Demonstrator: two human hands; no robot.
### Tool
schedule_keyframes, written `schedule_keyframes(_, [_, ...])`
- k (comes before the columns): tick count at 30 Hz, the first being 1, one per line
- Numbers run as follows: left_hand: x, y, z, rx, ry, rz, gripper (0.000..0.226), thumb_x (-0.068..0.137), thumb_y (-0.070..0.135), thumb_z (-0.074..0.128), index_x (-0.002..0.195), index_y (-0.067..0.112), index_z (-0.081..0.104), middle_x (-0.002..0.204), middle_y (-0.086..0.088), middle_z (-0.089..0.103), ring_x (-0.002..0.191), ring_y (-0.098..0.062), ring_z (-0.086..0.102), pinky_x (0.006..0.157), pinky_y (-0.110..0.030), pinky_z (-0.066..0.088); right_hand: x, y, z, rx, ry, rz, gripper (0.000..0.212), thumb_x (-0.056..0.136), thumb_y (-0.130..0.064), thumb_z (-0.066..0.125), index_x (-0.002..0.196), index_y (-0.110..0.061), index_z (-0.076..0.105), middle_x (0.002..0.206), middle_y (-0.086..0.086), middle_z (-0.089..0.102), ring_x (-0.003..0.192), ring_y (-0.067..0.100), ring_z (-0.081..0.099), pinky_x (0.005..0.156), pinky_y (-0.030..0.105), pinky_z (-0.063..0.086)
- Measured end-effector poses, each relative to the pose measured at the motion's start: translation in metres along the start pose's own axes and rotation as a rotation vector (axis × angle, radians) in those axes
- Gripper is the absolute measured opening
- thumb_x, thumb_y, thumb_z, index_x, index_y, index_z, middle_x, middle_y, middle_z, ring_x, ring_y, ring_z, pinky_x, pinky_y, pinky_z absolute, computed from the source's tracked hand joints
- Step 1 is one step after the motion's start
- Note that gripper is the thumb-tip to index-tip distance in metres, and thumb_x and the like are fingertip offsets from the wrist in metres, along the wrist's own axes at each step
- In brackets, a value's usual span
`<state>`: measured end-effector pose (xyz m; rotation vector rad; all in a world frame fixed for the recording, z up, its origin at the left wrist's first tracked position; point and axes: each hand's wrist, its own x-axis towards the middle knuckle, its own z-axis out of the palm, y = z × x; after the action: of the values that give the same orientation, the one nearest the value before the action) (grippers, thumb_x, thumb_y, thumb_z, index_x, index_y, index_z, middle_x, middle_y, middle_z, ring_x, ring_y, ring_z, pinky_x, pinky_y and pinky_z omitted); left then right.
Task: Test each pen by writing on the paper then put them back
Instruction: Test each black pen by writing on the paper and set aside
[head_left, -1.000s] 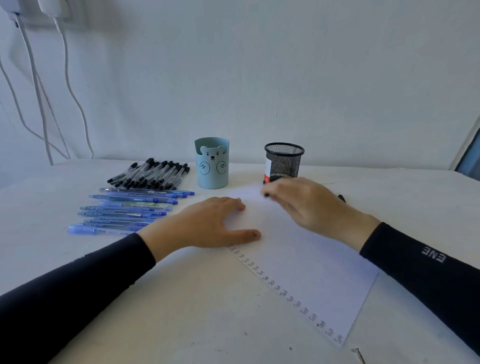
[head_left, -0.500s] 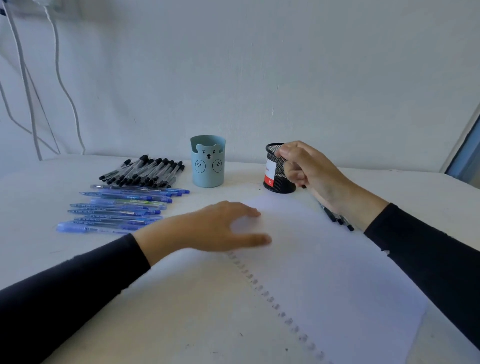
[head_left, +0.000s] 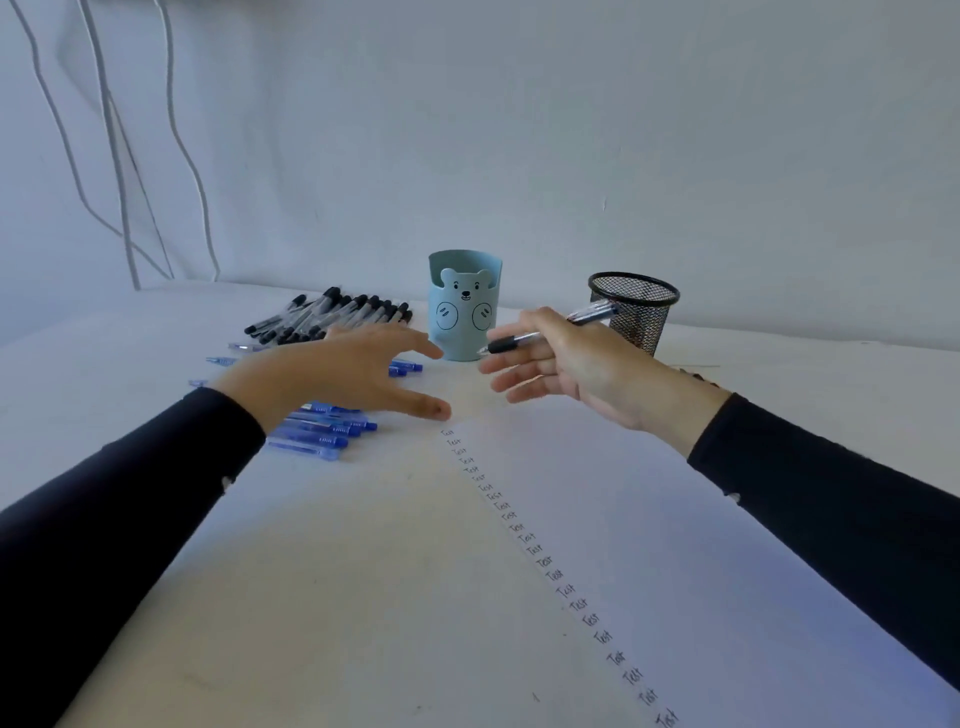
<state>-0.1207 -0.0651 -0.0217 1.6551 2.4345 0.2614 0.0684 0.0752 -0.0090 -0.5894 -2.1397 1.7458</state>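
Above the far end of a white, "Test"-lined sheet of paper (head_left: 675, 545), the right hand (head_left: 587, 371) had its grip clamped on a clear, black-collared ballpoint pen (head_left: 524, 342), barrel crosswise, nib pointing toward the spread, empty left hand (head_left: 337, 374).

white cables (head_left: 111, 156) hang down the pale wall (head_left: 571, 130) top left, reaching the white table (head_left: 337, 597) at its back edge. small mark (head_left: 604, 203) on wall right of centre, few dark specks (head_left: 535, 697) on tabletop near front
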Motion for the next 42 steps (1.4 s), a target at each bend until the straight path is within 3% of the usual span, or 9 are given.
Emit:
schedule_keyframes(3, [0.003,0.0,0.006,-0.003,-0.028,-0.019,0.094,0.054,0.093,0.052,0.137,0.049,0.04,0.149,0.019,0.034,0.138,-0.01,0.031,0.118,-0.042,0.02,0.012,0.008,0.015,-0.135,0.033,-0.028,0.016,0.093,-0.023,0.059,0.089,-0.008,0.064,0.076,0.007,0.071,0.063,0.015,0.06,0.059,0.023,0.05])
schedule_keyframes(6, [0.004,-0.003,0.009,-0.031,-0.049,-0.034,0.094,0.05,0.098,0.047,0.134,0.055,0.041,0.14,0.023,0.041,0.131,-0.013,0.037,0.115,-0.04,0.026,0.021,0.018,0.03,-0.265,0.106,-0.081,0.034,0.082,-0.031,0.076,0.064,-0.016,0.052,0.055,0.0,0.057,0.044,0.007,0.045,0.046,0.016,0.035])
schedule_keyframes(9, [0.005,-0.007,0.01,-0.052,-0.079,-0.05,0.096,0.046,0.101,0.046,0.133,0.06,0.039,0.138,0.028,0.042,0.129,-0.011,0.037,0.114,-0.04,0.029,0.025,0.027,0.042,-0.345,0.151,-0.147,0.045,0.08,-0.024,0.073,0.048,-0.019,0.042,0.05,-0.002,0.053,0.046,0.009,0.045,0.046,0.017,0.033])
schedule_keyframes(13, [0.005,-0.008,0.004,-0.032,-0.143,-0.05,0.101,0.045,0.099,0.05,0.137,0.059,0.034,0.146,0.029,0.033,0.132,-0.006,0.036,0.117,-0.039,0.024,0.023,0.035,0.047,-0.324,0.195,-0.238,0.034,0.079,-0.012,0.068,0.055,-0.005,0.045,0.052,0.003,0.044,0.043,0.005,0.039,0.045,0.015,0.031])
schedule_keyframes(18, [0.004,-0.007,0.0,-0.062,-0.175,-0.06,0.106,0.043,0.095,0.056,0.139,0.057,0.033,0.148,0.027,0.033,0.135,-0.004,0.034,0.116,-0.034,0.025,0.023,0.037,0.047,-0.299,0.155,-0.252,0.04,0.081,-0.012,0.07,0.051,-0.015,0.044,0.042,-0.007,0.047,0.039,0.008,0.04,0.043,0.014,0.034])
schedule_keyframes(25, [0.004,-0.004,-0.002,-0.096,-0.193,-0.083,0.101,0.05,0.088,0.061,0.14,0.055,0.032,0.149,0.025,0.032,0.134,-0.006,0.035,0.107,-0.03,0.026,0.022,0.036,0.05,-0.312,0.131,-0.257,0.042,0.082,-0.012,0.069,0.049,-0.016,0.043,0.041,-0.005,0.047,0.037,0.006,0.039,0.042,0.014,0.034])
schedule_keyframes(42, [0.001,0.002,-0.004,-0.071,-0.201,-0.082,0.094,0.06,0.081,0.063,0.143,0.052,0.03,0.152,0.022,0.029,0.135,-0.009,0.034,0.109,-0.032,0.025,0.018,0.033,0.052,-0.314,0.11,-0.252,0.041,0.081,-0.009,0.067,0.049,-0.015,0.042,0.04,-0.003,0.046,0.034,0.007,0.039,0.041,0.014,0.033])
